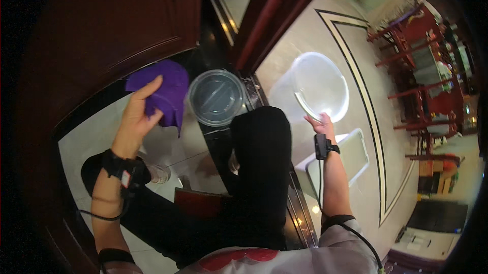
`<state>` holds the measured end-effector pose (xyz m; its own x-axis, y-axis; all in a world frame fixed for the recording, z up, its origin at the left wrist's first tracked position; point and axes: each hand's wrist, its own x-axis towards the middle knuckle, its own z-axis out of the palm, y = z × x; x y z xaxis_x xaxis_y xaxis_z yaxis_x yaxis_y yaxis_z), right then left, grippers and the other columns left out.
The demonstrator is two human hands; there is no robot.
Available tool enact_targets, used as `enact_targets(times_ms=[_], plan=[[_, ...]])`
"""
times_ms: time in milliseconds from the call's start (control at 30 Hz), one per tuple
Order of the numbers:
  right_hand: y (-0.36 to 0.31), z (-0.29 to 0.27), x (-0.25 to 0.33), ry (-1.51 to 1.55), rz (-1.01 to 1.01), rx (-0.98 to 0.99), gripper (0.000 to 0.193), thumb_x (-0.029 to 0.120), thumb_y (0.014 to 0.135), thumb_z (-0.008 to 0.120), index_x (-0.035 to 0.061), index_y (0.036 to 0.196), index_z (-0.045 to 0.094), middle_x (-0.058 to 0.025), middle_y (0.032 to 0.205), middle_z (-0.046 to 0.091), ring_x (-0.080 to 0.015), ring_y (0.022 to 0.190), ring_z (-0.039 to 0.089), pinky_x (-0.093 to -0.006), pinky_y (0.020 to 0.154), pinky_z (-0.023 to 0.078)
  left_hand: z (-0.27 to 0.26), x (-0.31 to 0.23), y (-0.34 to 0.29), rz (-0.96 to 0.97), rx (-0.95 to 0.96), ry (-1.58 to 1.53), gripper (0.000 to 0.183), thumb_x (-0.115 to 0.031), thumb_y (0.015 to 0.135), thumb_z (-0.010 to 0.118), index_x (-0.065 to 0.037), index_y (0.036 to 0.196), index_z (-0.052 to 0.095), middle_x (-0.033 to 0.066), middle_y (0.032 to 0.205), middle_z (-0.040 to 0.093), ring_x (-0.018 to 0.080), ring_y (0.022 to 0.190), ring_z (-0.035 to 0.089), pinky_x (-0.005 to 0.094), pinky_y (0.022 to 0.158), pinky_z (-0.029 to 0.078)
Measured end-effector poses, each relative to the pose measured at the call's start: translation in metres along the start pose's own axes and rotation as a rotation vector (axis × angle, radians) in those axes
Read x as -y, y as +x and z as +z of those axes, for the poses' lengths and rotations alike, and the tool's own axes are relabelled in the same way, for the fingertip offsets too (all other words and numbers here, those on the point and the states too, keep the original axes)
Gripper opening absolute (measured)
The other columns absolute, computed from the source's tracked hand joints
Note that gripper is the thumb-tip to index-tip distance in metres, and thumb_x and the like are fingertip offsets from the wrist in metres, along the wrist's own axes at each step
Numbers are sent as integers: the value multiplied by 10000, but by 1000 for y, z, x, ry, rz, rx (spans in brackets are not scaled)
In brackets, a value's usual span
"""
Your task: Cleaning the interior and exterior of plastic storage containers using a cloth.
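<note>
My left hand [142, 110] is closed on a purple cloth [170, 83], which hangs in folds in front of a dark red wooden panel. My right hand [324, 124] grips the near rim of a round, translucent white plastic tub [321, 83] at the right, over the pale floor. Between the two hands, a round clear container with a see-through lid [217, 97] sits on the black stone threshold. Below my right hand is a rectangular whitish plastic bin [351, 158], partly hidden by my forearm.
Dark red door panels [117, 25] rise at the left and top. My black-trousered knee [262, 132] is close to the round container. A reddish-brown low seat [200, 204] shows under me. Red wooden chairs [406, 53] stand at far right, on a tiled floor [356, 91].
</note>
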<state>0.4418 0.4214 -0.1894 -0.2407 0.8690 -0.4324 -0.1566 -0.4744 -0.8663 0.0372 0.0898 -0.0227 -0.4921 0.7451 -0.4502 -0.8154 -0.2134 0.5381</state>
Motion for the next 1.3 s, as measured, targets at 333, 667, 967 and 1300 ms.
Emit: enact_targets(times_ms=[333,667,967,1300], plan=[[-93,-9,116,-94,20,-179,311,19,713,496,-51,1010,434,-130,874,525,-284,843,579,-359,649,557,6,-28,-21,111,-19,-67,244,-181,815,593,-16,986,538,82,963,565,188,876,561,302,782,487],[-245,120,228,-519,-329,128,595,68,713,458,-144,1231,255,-341,965,520,-365,810,607,-374,583,578,-12,-56,-25,273,-85,-18,107,-102,786,586,-42,870,558,61,870,584,145,766,556,243,695,487],[-234,154,97,-465,221,423,506,55,810,442,-39,1277,273,-269,938,551,-415,843,580,-518,673,526,20,-76,-123,363,606,-31,364,-68,768,598,-17,1109,481,136,1110,521,229,1014,527,351,895,437],[-218,191,27,-414,438,571,393,36,829,461,-98,1187,372,-155,940,564,-212,757,598,-313,666,528,-1,-40,-61,539,125,1304,622,-210,688,705,50,1166,404,194,1167,476,261,1071,491,303,863,422]])
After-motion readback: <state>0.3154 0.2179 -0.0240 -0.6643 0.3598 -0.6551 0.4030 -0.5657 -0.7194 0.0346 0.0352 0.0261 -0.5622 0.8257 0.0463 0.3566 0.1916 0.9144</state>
